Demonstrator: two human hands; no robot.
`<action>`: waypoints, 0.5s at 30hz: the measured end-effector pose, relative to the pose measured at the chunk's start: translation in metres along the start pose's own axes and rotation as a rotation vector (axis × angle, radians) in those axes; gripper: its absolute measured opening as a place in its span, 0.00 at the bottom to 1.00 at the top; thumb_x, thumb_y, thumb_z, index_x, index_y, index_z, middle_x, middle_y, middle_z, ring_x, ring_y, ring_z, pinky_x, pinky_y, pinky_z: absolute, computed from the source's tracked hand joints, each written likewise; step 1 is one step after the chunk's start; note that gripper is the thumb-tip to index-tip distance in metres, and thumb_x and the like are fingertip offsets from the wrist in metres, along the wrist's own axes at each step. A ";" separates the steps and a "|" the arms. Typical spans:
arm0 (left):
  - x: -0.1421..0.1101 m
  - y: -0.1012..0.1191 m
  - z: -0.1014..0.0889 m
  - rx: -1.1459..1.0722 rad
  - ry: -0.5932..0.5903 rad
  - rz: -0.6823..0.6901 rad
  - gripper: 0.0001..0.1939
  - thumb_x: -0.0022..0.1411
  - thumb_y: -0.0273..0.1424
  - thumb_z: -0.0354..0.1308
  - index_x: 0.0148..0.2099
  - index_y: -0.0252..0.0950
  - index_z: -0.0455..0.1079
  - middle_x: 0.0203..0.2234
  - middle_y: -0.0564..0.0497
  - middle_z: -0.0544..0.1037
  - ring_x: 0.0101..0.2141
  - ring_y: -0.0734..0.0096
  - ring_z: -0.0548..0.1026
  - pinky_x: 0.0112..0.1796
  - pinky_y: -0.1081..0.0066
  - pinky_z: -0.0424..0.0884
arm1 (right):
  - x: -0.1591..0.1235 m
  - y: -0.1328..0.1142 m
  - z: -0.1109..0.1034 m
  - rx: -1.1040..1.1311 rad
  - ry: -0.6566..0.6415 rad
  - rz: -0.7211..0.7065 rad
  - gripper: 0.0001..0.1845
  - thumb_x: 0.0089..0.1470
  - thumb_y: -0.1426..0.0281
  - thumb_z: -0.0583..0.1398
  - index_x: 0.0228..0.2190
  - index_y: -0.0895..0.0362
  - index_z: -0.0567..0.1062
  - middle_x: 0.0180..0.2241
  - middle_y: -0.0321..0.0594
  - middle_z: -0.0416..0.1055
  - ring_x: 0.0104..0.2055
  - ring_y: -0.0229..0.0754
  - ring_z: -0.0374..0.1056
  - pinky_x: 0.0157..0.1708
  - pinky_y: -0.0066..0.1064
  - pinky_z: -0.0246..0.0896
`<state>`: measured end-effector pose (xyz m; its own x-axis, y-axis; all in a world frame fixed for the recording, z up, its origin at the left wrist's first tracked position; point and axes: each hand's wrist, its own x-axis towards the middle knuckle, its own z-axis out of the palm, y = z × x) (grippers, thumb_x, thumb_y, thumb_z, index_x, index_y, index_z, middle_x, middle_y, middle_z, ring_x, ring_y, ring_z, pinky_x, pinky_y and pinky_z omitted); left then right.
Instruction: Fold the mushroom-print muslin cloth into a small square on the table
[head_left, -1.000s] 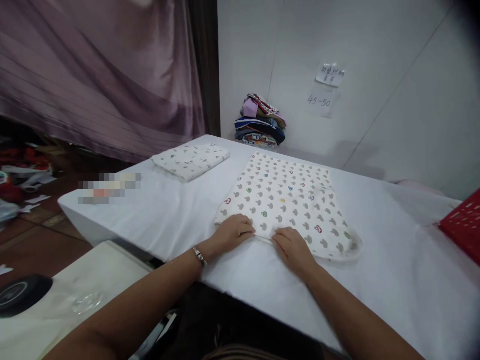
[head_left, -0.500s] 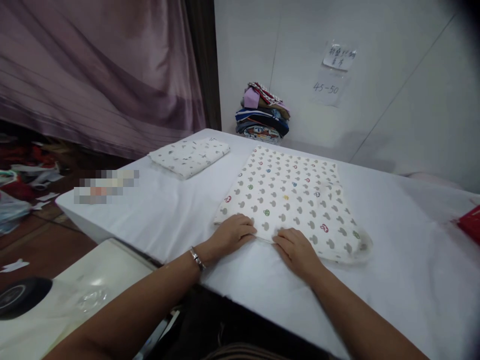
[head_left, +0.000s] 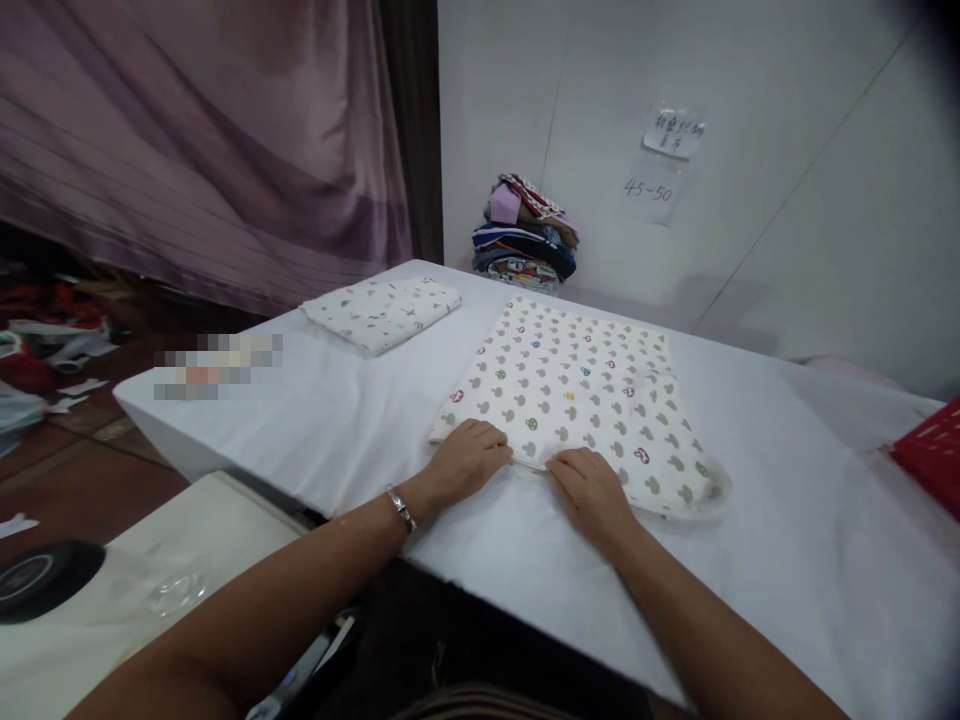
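A white cloth (head_left: 566,395) printed with grey and coloured mushrooms lies folded on the white-covered table (head_left: 337,420). My left hand (head_left: 471,458) is closed on its near edge, left of the middle, with the fingertips partly hidden. A short way to the right, my right hand (head_left: 589,490) pinches the same edge. Between the hands a short stretch of the edge shows as layers. Toward the right the cloth's near corner looks rounded and loose. Further back on the left lies a second folded white cloth (head_left: 382,312) with small dark prints, apart from both hands.
Against the wall at the back stands a stack of folded fabrics (head_left: 525,235). A red basket-like object (head_left: 930,450) is at the right edge. At lower left, a pale surface (head_left: 172,560) holds a round black object (head_left: 49,580). A mauve curtain (head_left: 225,130) hangs at the left.
The view has shifted slightly, bringing more of the red object into sight. Both hands keep their places on the cloth's near edge, whose layers show a little more between them.
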<state>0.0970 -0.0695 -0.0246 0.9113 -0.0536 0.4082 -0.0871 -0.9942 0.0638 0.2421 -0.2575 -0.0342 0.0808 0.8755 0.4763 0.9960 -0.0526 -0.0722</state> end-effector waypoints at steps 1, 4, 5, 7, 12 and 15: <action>0.000 0.001 0.000 0.030 -0.015 0.021 0.14 0.67 0.28 0.44 0.35 0.36 0.70 0.33 0.49 0.72 0.36 0.70 0.66 0.38 0.67 0.60 | 0.000 0.000 0.000 -0.012 -0.026 -0.010 0.14 0.60 0.75 0.49 0.37 0.55 0.74 0.34 0.42 0.71 0.36 0.43 0.63 0.34 0.34 0.56; -0.002 0.005 -0.001 0.068 -0.039 0.058 0.14 0.66 0.26 0.44 0.32 0.35 0.69 0.31 0.50 0.71 0.34 0.70 0.64 0.36 0.68 0.59 | -0.001 -0.002 -0.001 -0.041 -0.083 -0.043 0.14 0.60 0.76 0.50 0.34 0.56 0.74 0.32 0.41 0.70 0.34 0.42 0.61 0.33 0.33 0.55; -0.003 0.005 -0.001 0.064 -0.033 0.055 0.14 0.66 0.25 0.44 0.32 0.35 0.69 0.31 0.49 0.71 0.34 0.70 0.64 0.36 0.68 0.59 | -0.001 -0.003 -0.001 -0.046 -0.086 -0.045 0.13 0.60 0.76 0.50 0.34 0.56 0.74 0.32 0.41 0.70 0.34 0.42 0.61 0.33 0.33 0.55; -0.004 0.007 0.000 0.046 -0.022 0.039 0.14 0.67 0.25 0.44 0.32 0.35 0.69 0.31 0.49 0.70 0.34 0.69 0.64 0.36 0.67 0.58 | -0.001 -0.004 0.000 -0.050 -0.078 -0.044 0.14 0.61 0.75 0.49 0.33 0.55 0.74 0.32 0.41 0.69 0.34 0.42 0.60 0.33 0.33 0.54; -0.008 0.007 -0.001 0.030 -0.025 -0.017 0.14 0.67 0.28 0.43 0.35 0.36 0.69 0.32 0.50 0.71 0.34 0.69 0.65 0.36 0.67 0.59 | -0.002 -0.004 0.002 -0.061 -0.055 -0.041 0.13 0.61 0.74 0.50 0.30 0.55 0.73 0.31 0.40 0.68 0.34 0.42 0.60 0.33 0.33 0.55; -0.013 0.003 -0.005 0.044 -0.044 -0.027 0.13 0.67 0.27 0.44 0.38 0.37 0.69 0.34 0.50 0.72 0.35 0.69 0.66 0.36 0.68 0.60 | -0.001 -0.004 0.004 -0.061 -0.046 -0.049 0.13 0.61 0.74 0.50 0.30 0.55 0.73 0.30 0.40 0.67 0.33 0.42 0.60 0.33 0.33 0.55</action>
<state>0.0831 -0.0715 -0.0252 0.9300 -0.0297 0.3664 -0.0453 -0.9984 0.0341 0.2382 -0.2567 -0.0380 0.0317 0.8989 0.4369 0.9993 -0.0372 0.0042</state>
